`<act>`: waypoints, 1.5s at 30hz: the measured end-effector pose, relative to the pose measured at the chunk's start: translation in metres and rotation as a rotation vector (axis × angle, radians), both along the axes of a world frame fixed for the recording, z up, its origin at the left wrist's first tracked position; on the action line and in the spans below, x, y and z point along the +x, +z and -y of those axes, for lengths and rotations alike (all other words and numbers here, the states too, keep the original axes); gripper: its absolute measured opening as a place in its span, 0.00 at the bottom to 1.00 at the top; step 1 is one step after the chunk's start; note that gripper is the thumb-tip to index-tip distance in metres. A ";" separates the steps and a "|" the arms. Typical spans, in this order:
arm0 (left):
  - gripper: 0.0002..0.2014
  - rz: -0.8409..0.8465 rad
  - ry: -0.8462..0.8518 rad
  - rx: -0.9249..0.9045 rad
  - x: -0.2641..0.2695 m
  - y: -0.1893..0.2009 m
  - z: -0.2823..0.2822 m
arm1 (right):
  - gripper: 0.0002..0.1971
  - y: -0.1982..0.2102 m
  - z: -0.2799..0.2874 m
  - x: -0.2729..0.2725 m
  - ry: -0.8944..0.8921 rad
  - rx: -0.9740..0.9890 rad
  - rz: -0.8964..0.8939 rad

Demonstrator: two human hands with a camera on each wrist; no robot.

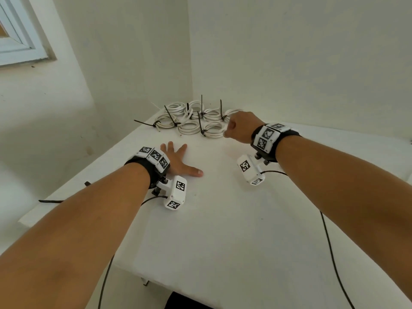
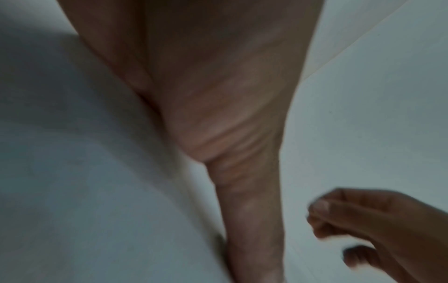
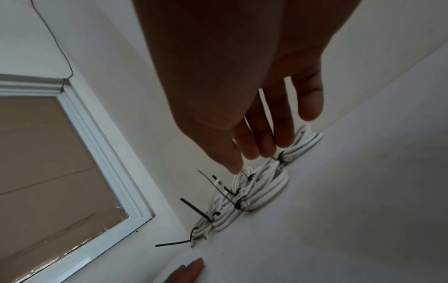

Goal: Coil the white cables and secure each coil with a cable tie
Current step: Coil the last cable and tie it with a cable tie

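Several white cable coils (image 1: 189,128) lie bunched at the far end of the white table (image 1: 223,230), in the wall corner. Each visible coil has a black cable tie (image 1: 171,118) round it, tails sticking up. My right hand (image 1: 229,128) hovers at the right side of the bunch; in the right wrist view the right hand (image 3: 266,151) hangs relaxed just above the coils (image 3: 265,188) and ties (image 3: 195,210), holding nothing. My left hand (image 1: 178,160) lies flat on the table with its fingers spread, short of the coils. The left wrist view shows only my left thumb (image 2: 252,210), blurred.
Walls close the table in at the back and right. A window (image 1: 17,41) is in the left wall, near the window frame (image 3: 80,122). A black strip (image 1: 51,201) lies at the table's left edge. Black camera leads (image 1: 330,241) trail off both wrists.
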State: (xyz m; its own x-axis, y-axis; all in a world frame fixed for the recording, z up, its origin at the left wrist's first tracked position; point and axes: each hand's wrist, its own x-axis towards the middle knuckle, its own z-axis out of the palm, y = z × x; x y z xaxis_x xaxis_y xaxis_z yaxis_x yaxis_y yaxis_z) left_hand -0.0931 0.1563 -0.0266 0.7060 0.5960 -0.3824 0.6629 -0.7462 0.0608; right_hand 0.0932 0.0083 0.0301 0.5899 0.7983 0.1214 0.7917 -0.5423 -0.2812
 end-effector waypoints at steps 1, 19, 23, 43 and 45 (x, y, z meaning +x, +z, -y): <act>0.61 0.004 0.000 0.000 -0.001 0.000 0.001 | 0.10 0.000 0.015 0.001 -0.025 0.002 0.000; 0.62 0.055 0.006 0.000 -0.001 -0.003 0.001 | 0.10 -0.016 0.120 0.002 -0.339 -0.198 -0.009; 0.62 0.058 0.008 0.000 0.001 -0.004 0.000 | 0.10 -0.013 0.119 -0.002 -0.344 -0.032 -0.147; 0.18 0.955 -0.333 -0.970 0.072 0.055 0.218 | 0.05 0.037 0.234 -0.008 -0.046 0.526 -0.054; 0.21 0.957 -0.270 -1.144 0.069 0.059 0.242 | 0.05 0.038 0.250 -0.002 -0.082 0.584 -0.078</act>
State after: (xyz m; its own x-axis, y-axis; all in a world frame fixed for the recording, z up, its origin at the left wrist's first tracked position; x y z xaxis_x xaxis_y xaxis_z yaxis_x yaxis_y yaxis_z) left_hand -0.0237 -0.0858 0.0323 0.9858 0.1209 0.1162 -0.1058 -0.0889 0.9904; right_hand 0.0908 -0.2420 0.0685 0.6718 0.5638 0.4805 0.7186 -0.3386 -0.6074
